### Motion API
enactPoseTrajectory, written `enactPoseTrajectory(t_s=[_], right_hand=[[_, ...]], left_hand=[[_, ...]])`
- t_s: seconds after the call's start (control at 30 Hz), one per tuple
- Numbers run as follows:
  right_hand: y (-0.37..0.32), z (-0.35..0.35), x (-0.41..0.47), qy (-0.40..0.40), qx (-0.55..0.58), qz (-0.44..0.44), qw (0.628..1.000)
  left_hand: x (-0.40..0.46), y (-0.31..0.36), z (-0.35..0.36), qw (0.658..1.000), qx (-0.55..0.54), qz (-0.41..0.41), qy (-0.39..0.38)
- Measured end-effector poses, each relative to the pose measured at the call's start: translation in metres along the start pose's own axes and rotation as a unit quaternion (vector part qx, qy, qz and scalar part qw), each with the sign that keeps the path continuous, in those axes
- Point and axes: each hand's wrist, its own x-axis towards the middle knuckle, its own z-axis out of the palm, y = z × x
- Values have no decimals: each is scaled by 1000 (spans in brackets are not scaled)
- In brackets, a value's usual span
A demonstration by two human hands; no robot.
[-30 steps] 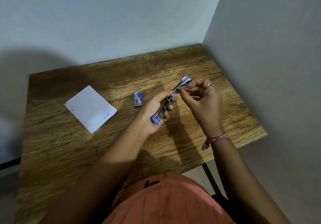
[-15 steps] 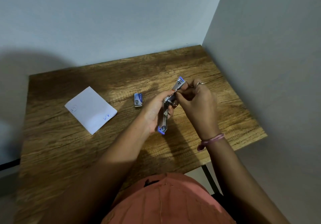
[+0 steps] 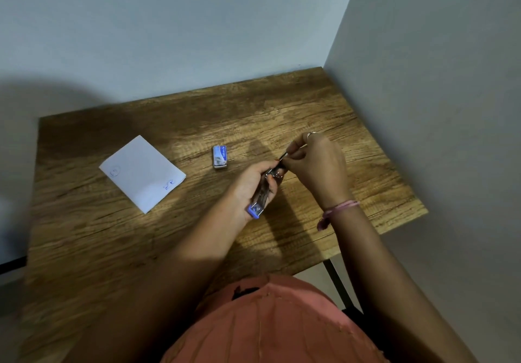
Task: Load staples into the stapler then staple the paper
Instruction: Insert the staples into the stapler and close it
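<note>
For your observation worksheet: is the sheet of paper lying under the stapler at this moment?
No: the paper lies flat on the table well apart from the stapler, which the left hand holds.

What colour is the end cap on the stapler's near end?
Blue-violet, on the stapler gripped by the left hand; head view.

A wooden worktop stands in a corner of two pale walls; a dark metal leg shows under its right edge.

wooden table in corner | pale grey walls | black frame
</note>
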Motion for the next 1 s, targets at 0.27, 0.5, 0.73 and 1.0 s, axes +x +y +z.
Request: enactPoseTrajectory(t_s=[0.27,0.5,0.73,1.0], right_hand=[[1,2,2,-11,-83,-12,996],[15,-11,-2,-46,47,-10,998],[41,-29,0,-33,171,-46,984],[65,-34,-1,-30,-57,-277,959]], left_hand=[[0,-12,-3,1000,-30,1,-7],[0,-13,1,999,-36,-5,-32],[2,-11,4,999,3,4,-51],[2,-12,7,999,14,11,-48]])
